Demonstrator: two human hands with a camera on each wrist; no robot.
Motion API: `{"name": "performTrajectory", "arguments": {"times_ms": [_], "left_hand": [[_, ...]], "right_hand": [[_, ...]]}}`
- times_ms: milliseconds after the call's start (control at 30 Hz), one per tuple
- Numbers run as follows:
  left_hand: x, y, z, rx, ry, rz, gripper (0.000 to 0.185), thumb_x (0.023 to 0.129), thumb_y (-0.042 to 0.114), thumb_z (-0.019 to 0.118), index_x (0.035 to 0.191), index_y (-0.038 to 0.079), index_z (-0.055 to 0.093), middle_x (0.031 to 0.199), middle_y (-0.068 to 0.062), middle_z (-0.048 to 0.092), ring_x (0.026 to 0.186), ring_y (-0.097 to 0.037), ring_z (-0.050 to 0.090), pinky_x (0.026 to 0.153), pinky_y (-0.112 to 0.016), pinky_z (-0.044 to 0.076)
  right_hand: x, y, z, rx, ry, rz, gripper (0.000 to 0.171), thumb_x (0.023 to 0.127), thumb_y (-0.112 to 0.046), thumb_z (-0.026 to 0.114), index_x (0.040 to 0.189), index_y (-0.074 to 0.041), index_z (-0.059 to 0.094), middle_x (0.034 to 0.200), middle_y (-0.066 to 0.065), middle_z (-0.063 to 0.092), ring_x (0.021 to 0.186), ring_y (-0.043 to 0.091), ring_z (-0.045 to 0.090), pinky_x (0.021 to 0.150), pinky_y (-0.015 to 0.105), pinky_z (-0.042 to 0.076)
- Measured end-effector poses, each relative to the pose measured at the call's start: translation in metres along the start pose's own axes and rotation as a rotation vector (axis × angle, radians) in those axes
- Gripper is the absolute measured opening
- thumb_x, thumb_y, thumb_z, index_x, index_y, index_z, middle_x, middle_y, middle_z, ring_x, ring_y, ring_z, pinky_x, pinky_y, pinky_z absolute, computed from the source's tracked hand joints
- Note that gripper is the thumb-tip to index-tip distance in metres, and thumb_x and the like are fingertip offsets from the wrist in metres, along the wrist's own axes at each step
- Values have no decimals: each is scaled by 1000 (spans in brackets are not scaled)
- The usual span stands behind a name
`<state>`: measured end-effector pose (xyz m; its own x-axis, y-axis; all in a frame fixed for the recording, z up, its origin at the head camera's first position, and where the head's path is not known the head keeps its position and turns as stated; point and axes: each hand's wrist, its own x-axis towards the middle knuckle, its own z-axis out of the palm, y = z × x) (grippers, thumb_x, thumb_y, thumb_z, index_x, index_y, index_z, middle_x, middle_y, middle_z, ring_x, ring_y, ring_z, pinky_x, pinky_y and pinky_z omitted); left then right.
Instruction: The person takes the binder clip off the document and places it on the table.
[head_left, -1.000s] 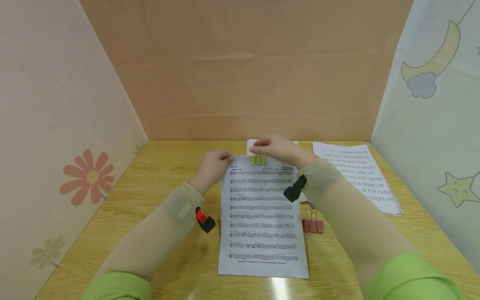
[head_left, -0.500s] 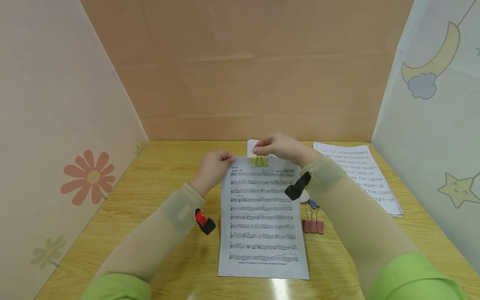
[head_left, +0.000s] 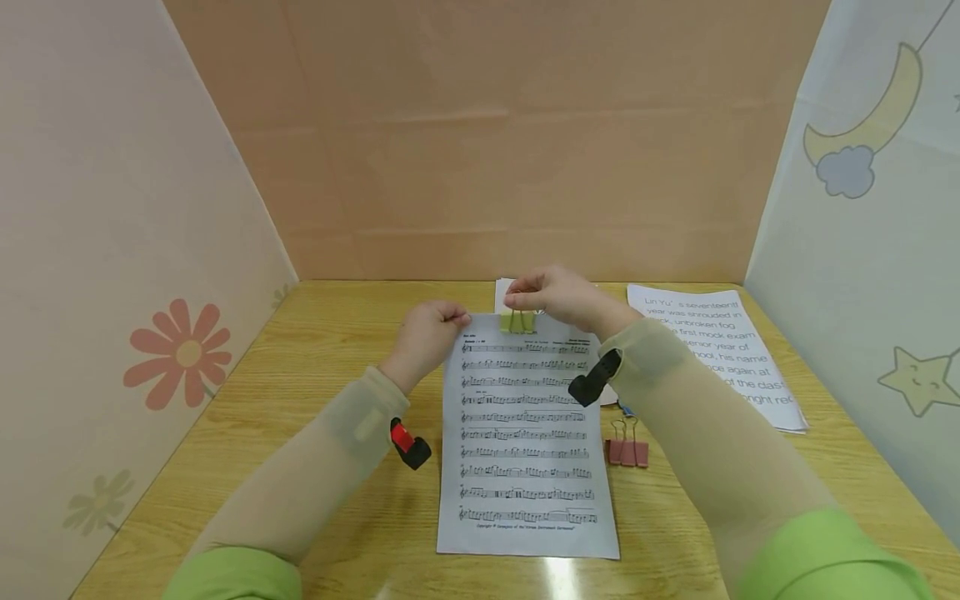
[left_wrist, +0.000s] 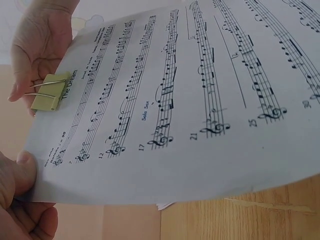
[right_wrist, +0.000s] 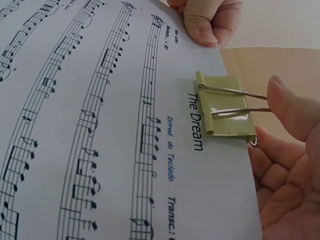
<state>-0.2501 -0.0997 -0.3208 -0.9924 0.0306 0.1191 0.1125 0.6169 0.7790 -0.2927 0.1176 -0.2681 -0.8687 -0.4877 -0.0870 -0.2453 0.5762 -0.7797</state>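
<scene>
A sheet of printed sheet music (head_left: 525, 433), titled "The Dream", is held up in front of me. My left hand (head_left: 427, 337) pinches its top left corner, thumb in front and fingers behind. A yellow binder clip (right_wrist: 227, 107) sits over the top edge beside the title. My right hand (head_left: 562, 296) holds this clip: in the right wrist view the thumb touches the end of the front wire handle, while curled fingers lie behind the sheet. The rear handle is mostly hidden. Whether more sheets lie under the front one, I cannot tell.
On the wooden table (head_left: 337, 333), a pink binder clip (head_left: 628, 452) stands right of the sheet, with a blue item (head_left: 626, 410) partly hidden behind it. Text-printed papers (head_left: 720, 350) lie at the back right. More white paper (head_left: 506, 292) shows behind the music.
Hardly anything differs. The sheet's top edge and the yellow binder clip sit very slightly lower than a second ago; both hands keep their holds.
</scene>
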Motion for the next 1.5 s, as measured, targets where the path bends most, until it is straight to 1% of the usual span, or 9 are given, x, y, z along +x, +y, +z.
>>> {"name": "performTrajectory", "arguments": {"times_ms": [133,267,500,633,800,967,1133,1233,1500], "left_hand": [[0,0,0,0,0,5,16,97,22,60,94,13,73,86,-2,66,76,-19,61,67,-33,49],[-1,1,-1,10,4,5,17,97,21,59,94,13,73,86,-2,66,77,-18,60,67,-33,49],[0,-3,-4,15,20,-20,16,96,20,60,97,12,73,93,-4,67,81,-20,60,70,-33,48],[1,-8,-7,42,36,-31,16,96,22,60,98,13,73,93,-3,67,82,-20,59,71,-34,47],[1,-13,-12,47,30,-32,17,96,20,60,102,11,73,97,-6,67,86,-21,59,75,-35,48],[0,-23,-20,51,30,-66,20,97,22,58,107,10,71,101,-7,67,88,-22,59,77,-35,48],[0,-33,-28,60,43,-68,21,98,23,57,107,10,71,102,-7,67,88,-23,58,75,-35,47],[0,-39,-34,71,49,-66,22,98,23,56,109,9,70,105,-8,67,89,-23,57,77,-36,47],[-4,-58,-51,72,57,-102,23,99,25,54,109,10,69,104,-8,65,90,-25,56,78,-37,44]], "right_hand": [[0,0,1,28,31,-19,32,92,-33,66,113,-9,68,121,6,63,115,23,51,99,47,36],[-2,0,1,50,65,-27,33,92,-32,66,115,-9,68,123,6,63,117,23,51,97,47,39],[-6,-1,-2,60,118,-34,36,92,-32,66,119,-8,66,124,8,61,120,25,50,103,49,34],[-9,-1,-5,68,140,-40,37,92,-33,66,118,-8,66,124,7,61,120,25,50,103,50,34],[-11,3,-7,99,139,-51,35,92,-32,66,115,-6,66,123,9,60,120,26,48,102,52,34],[-13,9,-9,124,148,-57,36,93,-27,65,118,-1,64,123,13,60,120,28,49,104,51,34],[-17,12,-11,136,154,-60,37,94,-27,64,120,0,63,123,15,59,119,29,50,105,51,34],[-19,14,-12,142,157,-63,38,94,-28,63,121,0,62,123,15,59,120,29,49,106,52,32],[-22,22,-10,177,178,-62,34,94,-24,65,114,3,64,117,14,60,115,28,51,103,47,35]]}}
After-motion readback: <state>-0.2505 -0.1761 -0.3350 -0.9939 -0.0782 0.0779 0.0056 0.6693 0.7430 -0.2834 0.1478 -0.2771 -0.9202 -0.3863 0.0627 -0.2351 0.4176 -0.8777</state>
